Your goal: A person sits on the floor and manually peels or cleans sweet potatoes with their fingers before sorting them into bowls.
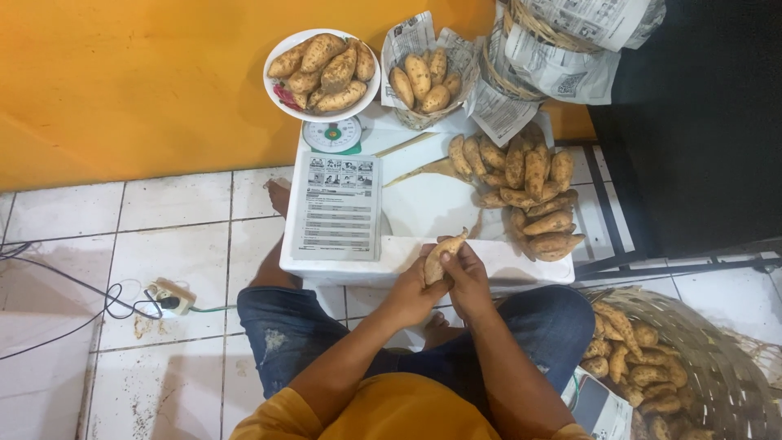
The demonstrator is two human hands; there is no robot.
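I sit on the tiled floor in front of a low white box (423, 212). Both my hands hold one tan sweet potato (442, 251) above the box's near edge. My left hand (415, 292) grips its lower end from below. My right hand (466, 273) wraps its right side, fingers curled over it. A pile of sweet potatoes (529, 191) lies on the right part of the box, a hand's width beyond my hands.
A kitchen scale (332, 134) carries a white bowl of sweet potatoes (322, 69). Newspaper-lined baskets (428, 77) stand behind, a folded newspaper (338, 205) lies on the box. A large woven basket (717, 375) with sweet potatoes sits at right. A power strip (169, 300) and cables lie left.
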